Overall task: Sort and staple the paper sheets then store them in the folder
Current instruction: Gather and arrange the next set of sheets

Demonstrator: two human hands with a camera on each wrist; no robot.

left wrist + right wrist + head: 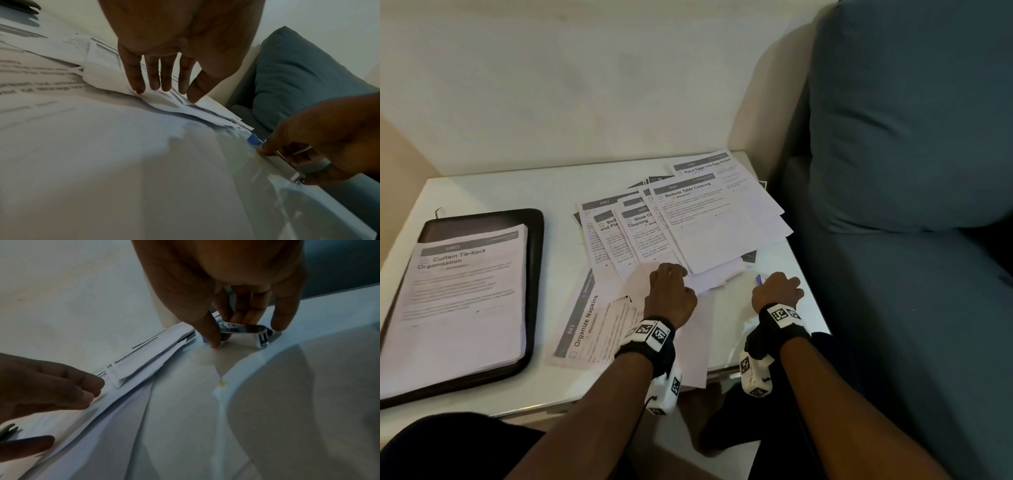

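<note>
Black zip folder (536,274) w/ stacked printed sheets (465,294) is seen far left of left hand (670,295). Loose white printed sheets (709,222) are pressed by its straight fingertips (137,87). Chrome-and-blue stapler (244,328) is gripped by right hand (777,291), on white table (524,192).

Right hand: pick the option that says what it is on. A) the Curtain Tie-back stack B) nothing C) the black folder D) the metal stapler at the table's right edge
D: the right hand has its fingers curled around the metal stapler on the table, beside the loose sheets.
</note>
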